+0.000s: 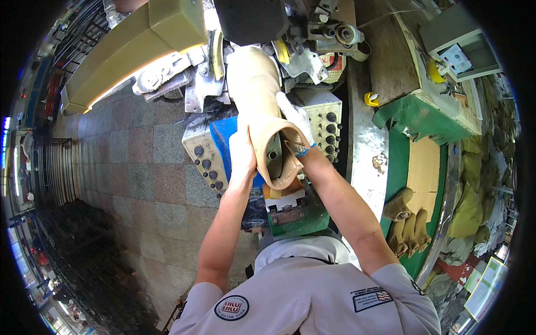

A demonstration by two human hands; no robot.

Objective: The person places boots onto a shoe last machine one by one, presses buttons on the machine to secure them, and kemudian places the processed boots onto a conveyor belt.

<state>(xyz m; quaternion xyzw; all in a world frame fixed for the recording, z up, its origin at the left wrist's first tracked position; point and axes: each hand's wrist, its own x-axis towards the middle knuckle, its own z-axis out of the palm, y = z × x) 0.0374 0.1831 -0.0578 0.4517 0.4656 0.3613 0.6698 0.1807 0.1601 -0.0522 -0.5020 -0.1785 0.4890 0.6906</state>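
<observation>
Tan leather boot (254, 84) lies between my two gripping palms, long axis roughly twelve to six o'clock, mouth toward me, far end at the machine (251, 21). My left hand (242, 155) holds its nine-o'clock side; my right hand (296, 118), farther up, its three-o'clock side.

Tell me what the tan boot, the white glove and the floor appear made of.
Tan boot: probably suede or similar leather, real or synthetic; mostly matte, with a thick, soft-looking rim.
White glove: likely fabric, judging by its dull surface and blue cuff edge; weave unclear.
Floor: stone or stone-look tiles, speckled, with straight joints.
</observation>
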